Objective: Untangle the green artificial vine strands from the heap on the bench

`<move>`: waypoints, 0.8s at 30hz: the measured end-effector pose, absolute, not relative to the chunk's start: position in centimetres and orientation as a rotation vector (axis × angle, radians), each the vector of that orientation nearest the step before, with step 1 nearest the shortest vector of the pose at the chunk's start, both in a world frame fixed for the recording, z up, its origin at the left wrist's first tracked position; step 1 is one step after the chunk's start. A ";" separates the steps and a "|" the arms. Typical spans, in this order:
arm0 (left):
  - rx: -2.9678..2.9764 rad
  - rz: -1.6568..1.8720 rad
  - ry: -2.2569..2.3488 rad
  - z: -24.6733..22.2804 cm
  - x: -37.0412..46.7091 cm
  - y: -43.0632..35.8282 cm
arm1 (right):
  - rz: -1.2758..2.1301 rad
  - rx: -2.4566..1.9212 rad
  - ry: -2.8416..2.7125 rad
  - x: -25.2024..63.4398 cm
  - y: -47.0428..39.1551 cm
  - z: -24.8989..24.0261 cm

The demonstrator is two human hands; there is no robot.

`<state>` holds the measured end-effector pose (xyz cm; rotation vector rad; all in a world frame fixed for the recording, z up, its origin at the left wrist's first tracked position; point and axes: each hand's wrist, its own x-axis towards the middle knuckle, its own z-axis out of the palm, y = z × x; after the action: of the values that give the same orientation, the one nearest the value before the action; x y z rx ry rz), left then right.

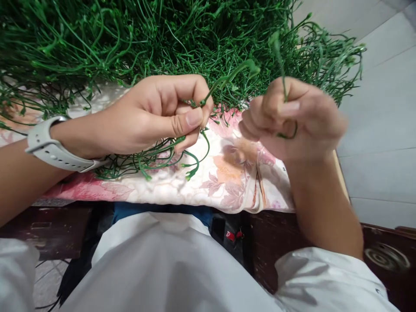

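**Left hand [156, 115] and right hand [302, 117] above a floral cloth [224, 177]**

The left hand, with a pale watch strap [61, 158] at the wrist, pinches a green stem [227, 79] between thumb and forefinger. The right hand (blurred) is closed on a second stem [277, 48], its tip above the fist. A large heap of stems [130, 39] lies beyond both hands; a smaller bunch [143, 161] shows beneath the left.

On the cloth [208, 190], a stem heap [146, 43] lies behind both hands [156, 112]
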<state>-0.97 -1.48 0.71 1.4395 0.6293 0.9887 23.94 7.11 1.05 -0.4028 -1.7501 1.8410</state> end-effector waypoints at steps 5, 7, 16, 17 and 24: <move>1.504 0.982 0.579 0.1 -1.1 -1.1 | 0.914 -0.866 -1.684 26.1 10.5 0.8; 1.535 1.014 0.582 0.2 -1.0 -1.1 | 0.551 -1.041 -1.830 27.2 11.6 0.7; 1.556 0.945 0.704 -0.4 -1.1 -0.9 | 0.195 -1.301 -1.891 28.5 11.8 1.0; 1.562 0.944 0.702 -0.5 -1.1 -0.9 | 0.195 -1.254 -1.882 28.4 11.6 0.9; 1.627 1.015 0.688 -1.0 -0.9 -0.9 | 0.761 -0.607 -2.026 25.3 8.5 -0.1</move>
<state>-0.90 -0.92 -0.98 1.6274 0.6884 1.0155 25.34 8.49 -0.09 -0.6066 -2.0257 0.7607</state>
